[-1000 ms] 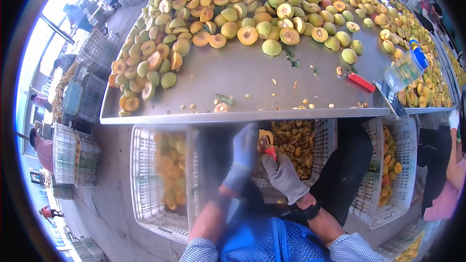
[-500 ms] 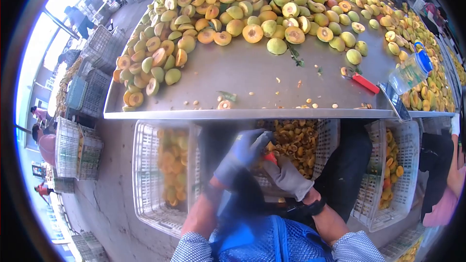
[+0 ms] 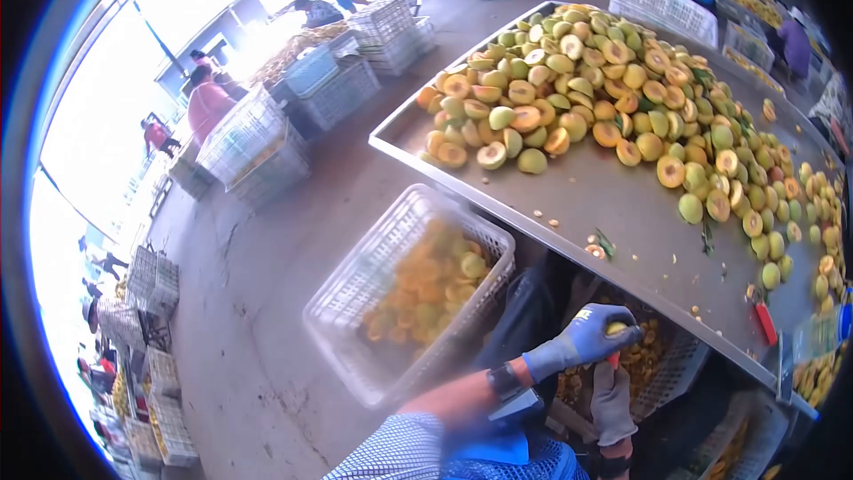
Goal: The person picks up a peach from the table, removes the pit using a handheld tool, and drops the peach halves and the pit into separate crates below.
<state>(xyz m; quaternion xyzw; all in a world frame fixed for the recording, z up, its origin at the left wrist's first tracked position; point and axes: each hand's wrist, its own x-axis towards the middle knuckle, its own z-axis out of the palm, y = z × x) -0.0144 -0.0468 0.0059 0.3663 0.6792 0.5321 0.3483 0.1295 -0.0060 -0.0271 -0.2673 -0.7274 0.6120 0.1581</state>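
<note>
One fruit piece (image 3: 615, 328) sits pinched in the grip of the left hand (image 3: 582, 338) below the near edge of the surface (image 3: 577, 191), the right hand (image 3: 613, 402) closed round a red handle (image 3: 613, 359), apparently so the crate (image 3: 677, 380) beneath catches scraps.

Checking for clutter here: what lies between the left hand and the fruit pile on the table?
In the head view, between left hand and fruit pile: the table's metal edge, a small fruit piece, a leaf, then mostly bare tabletop.

From my remote seat I see a blue fabric glove (image 3: 558, 358) (yellow-marked) on the left hand (image 3: 600, 336), a grey fabric glove (image 3: 613, 422) on the right hand (image 3: 611, 391), a dark wristband (image 3: 505, 383), a blue-and-white checked sleeve (image 3: 395, 446).
</note>
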